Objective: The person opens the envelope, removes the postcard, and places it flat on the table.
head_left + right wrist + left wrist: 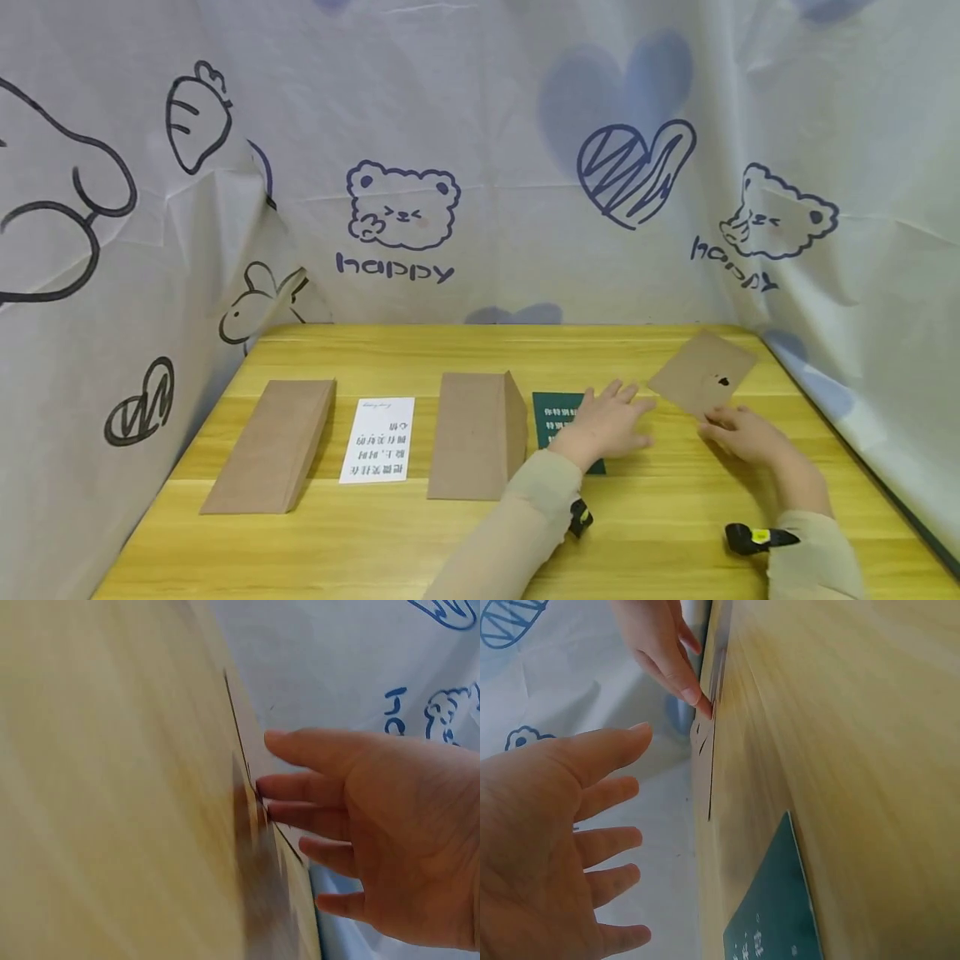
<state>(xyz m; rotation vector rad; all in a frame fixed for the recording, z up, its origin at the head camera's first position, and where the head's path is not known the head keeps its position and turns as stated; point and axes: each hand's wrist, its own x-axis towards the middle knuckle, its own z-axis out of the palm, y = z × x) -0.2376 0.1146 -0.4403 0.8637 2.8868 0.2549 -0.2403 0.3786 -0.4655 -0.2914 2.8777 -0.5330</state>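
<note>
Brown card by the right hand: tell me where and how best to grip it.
Probably pinch the brown card at its near corner, coming from the near side: it is thin and turned with that corner nearest, beside the right hand.

I saw a brown paper square (701, 371) | bore a small black mark | sat cornerwise, right of the frame, near corner at my right hand (757, 440) | green card (553, 421), white-lettered, lay right of centre, partly hidden by my left hand (606, 423)
</note>
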